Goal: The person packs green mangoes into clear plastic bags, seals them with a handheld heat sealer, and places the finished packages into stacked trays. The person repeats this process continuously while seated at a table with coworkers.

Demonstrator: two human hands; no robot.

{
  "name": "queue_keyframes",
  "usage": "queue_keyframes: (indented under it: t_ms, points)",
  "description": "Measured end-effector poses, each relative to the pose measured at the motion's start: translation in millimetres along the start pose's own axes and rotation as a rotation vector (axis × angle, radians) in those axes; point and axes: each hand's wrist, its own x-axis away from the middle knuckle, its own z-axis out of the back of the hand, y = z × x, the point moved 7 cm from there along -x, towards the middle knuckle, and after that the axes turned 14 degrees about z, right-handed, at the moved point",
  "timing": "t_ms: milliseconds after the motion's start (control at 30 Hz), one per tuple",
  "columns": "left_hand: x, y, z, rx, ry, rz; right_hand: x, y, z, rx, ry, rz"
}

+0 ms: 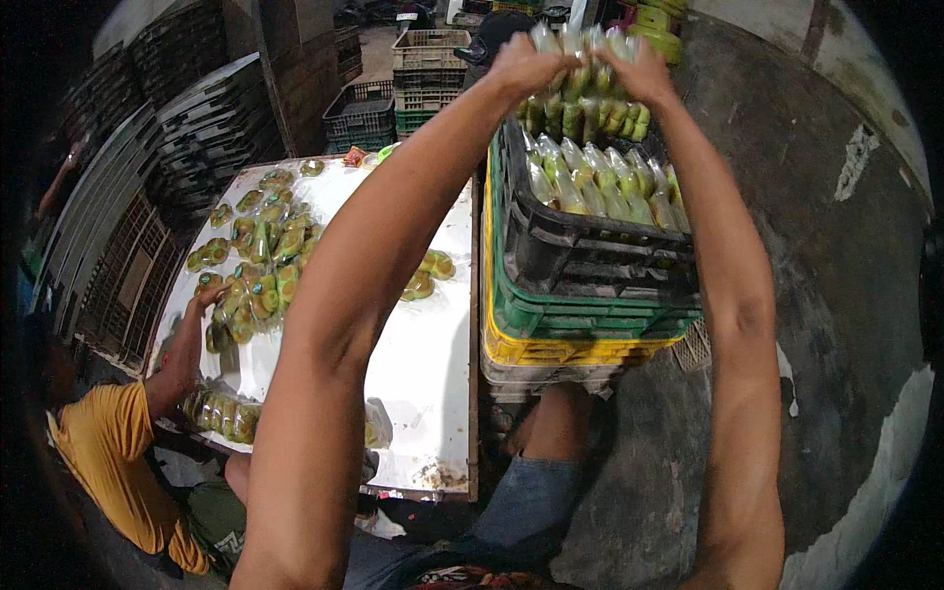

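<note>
Both my arms stretch far forward over a black plastic crate [600, 241]. My left hand [531, 67] and my right hand [637, 71] are closed on opposite ends of a row of clear plastic bags [587, 49] with green-brown, rounded contents. The row is above the crate's far part. Similar upright bags [615, 182] fill the crate in rows, their pointed clear ends up. The black crate tops a stack with a green crate [590, 317] and a yellow crate [580, 349] below. What exactly the bags contain is hard to make out.
Left of the stack, a white table [428, 383] holds scattered bags [261, 246] of the same kind. A co-worker in a yellow shirt [113, 462] reaches among them. Stacked crates [430, 64] stand behind, more crates [211, 128] at far left. Concrete floor [836, 295] lies right.
</note>
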Motion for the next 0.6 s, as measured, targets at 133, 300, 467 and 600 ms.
queue_keyframes:
  t_ms: [133, 300, 467, 600]
  points:
    - [-23, -49, 25, -0.194, -0.041, 0.002, 49, 23, -112, -0.396, -0.664, -0.289]
    - [97, -59, 85, 0.203, -0.114, -0.111, 31, 63, -79, -0.06, -0.488, -0.176]
    - [282, -152, 197, 0.262, 0.046, 0.154, 2, -77, 32, -0.503, 0.121, 0.278]
    - [392, -279, 230, 0.369, 0.204, 0.503, 89, -245, 75, -0.748, 0.219, 0.553]
